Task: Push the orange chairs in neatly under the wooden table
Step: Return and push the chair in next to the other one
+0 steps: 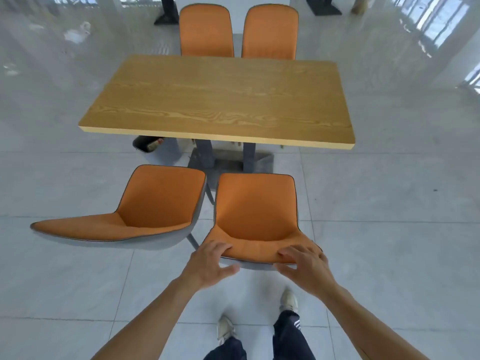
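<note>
Head view, step in hand: the person stands behind the near right orange chair [255,216], both hands on the top edge of its backrest, ready to push it toward the wooden worktop [220,100].
Left hand [210,266]: fingers curled over the left part of the backrest rim, thumb spread below it; holding the rim, not clamped tight as far as I can tell.
Right hand [306,268]: fingers laid over the right part of the rim, thumb underneath; the same loose hold.
Chair in hand: well clear of the worktop's near edge, its seat facing the edge almost squarely.
Near left chair [145,209]: also pulled out, and turned at an angle, its backrest swung out to the left.
Far chairs [206,32] [270,32]: side by side, close against the far edge; they look already tucked in.
Doing it well: push evenly with both hands so the chair runs straight; keep it right of the worktop's grey pedestal base [228,159]; stop when the backrest nears the edge.
Risk: uneven pressure could swing it against the near left chair just beside it.
</note>
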`<act>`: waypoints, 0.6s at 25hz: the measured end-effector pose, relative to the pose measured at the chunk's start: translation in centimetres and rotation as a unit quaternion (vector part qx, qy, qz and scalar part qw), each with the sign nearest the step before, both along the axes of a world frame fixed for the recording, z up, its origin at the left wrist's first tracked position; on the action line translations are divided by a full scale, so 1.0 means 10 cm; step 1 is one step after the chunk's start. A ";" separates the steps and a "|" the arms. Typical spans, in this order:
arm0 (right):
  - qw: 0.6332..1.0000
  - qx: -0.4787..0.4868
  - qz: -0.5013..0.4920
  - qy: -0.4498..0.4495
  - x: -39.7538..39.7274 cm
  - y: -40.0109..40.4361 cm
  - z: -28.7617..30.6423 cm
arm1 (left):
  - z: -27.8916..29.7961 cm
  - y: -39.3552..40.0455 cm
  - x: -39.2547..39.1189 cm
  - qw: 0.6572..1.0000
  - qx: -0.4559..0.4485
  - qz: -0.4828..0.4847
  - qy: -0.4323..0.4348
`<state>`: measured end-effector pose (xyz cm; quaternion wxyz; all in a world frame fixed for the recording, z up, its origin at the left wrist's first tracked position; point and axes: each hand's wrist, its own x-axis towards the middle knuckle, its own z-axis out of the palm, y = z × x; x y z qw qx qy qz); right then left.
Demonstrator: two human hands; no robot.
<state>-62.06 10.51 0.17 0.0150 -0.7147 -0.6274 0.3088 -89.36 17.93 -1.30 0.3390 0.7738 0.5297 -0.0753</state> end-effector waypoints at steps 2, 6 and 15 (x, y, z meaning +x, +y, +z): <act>0.999 0.014 -0.022 -0.019 -0.02 -0.10 -0.06 | -0.05 -0.01 0.03 1.000 0.018 -0.010 0.000; 0.998 0.014 -0.020 -0.051 -0.07 -0.08 -0.16 | -0.15 -0.08 0.15 0.998 0.056 -0.013 0.021; 0.996 0.004 0.007 -0.090 -0.09 0.05 -0.32 | -0.29 -0.14 0.30 0.994 0.102 0.040 0.024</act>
